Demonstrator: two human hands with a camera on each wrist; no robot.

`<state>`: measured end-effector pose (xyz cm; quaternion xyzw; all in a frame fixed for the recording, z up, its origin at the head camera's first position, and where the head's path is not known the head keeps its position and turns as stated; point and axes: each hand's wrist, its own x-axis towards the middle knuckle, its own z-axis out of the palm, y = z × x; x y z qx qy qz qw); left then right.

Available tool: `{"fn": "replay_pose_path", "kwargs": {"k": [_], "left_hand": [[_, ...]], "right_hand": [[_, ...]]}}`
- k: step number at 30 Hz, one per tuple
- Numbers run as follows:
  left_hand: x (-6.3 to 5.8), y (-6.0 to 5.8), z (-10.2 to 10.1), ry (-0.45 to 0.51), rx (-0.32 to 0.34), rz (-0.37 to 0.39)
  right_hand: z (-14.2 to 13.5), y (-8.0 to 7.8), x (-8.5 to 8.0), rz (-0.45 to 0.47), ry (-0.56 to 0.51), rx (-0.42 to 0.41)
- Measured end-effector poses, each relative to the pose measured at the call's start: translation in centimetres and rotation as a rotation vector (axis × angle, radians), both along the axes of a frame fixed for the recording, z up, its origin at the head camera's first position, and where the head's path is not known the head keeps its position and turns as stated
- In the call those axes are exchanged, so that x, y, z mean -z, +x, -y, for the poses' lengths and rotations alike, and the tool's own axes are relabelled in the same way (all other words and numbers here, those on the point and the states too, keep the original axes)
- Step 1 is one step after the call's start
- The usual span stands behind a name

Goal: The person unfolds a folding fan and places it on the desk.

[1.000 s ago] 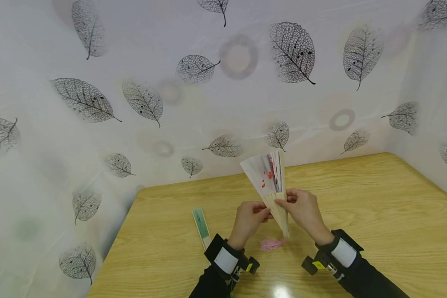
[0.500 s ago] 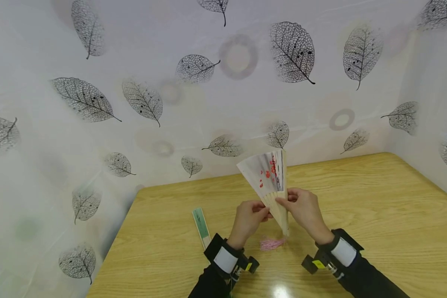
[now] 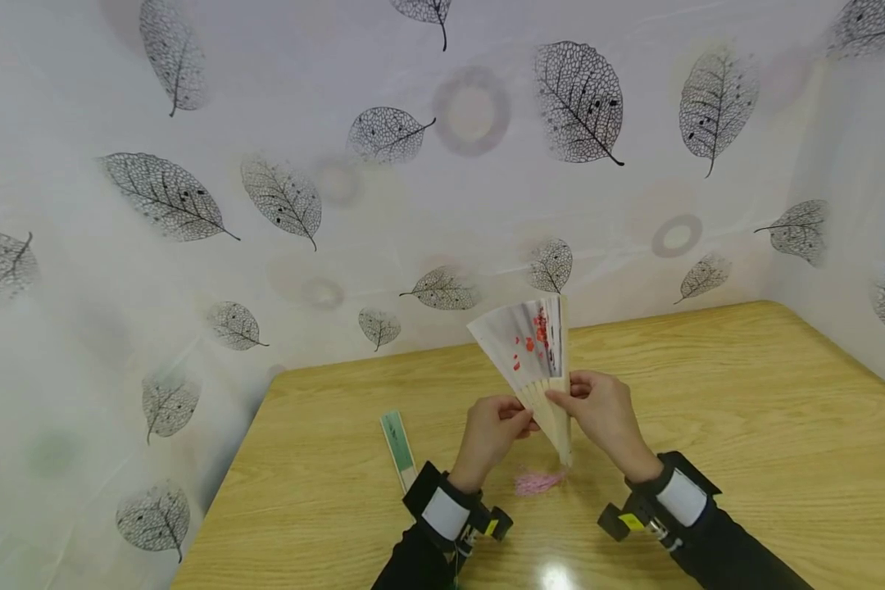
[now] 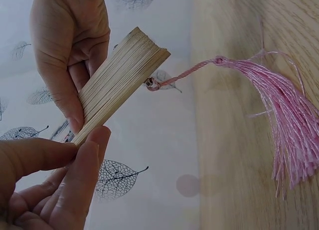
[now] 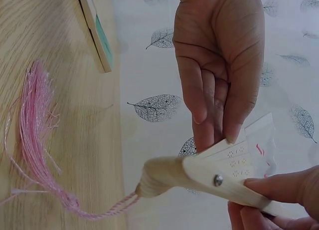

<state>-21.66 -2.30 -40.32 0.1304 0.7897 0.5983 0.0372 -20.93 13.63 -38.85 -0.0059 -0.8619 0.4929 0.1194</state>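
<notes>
A folding fan, partly spread, is held upright between both hands in the head view. Its leaf is pale with red blossoms, its ribs light wood. My left hand pinches the left outer rib between thumb and fingertips. My right hand grips the stacked ribs on the right side, thumb in front. In the right wrist view a metal rivet shows at the fan's narrow end, along with cut-out patterns on the ribs. From that end a pink tassel hangs by a cord and lies over the table.
A second fan, folded, with a green leaf, lies on the wooden table left of my left hand, partly behind the wrist strap. A pale curtain printed with leaves stands along the table's back and sides.
The fan has spread slightly wider, its left edge moving a little left and more red blossoms showing. Both hands have kept their hold and barely moved.
</notes>
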Motion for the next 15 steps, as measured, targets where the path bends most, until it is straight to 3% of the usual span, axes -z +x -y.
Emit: {"fn": "replay_pose_path", "kwargs": {"k": [15], "left_hand": [[-0.03,-0.13,0.12,0.018,-0.014,-0.005]], "right_hand": [[-0.47,-0.33,-0.02,-0.030,0.020,0.031]]}}
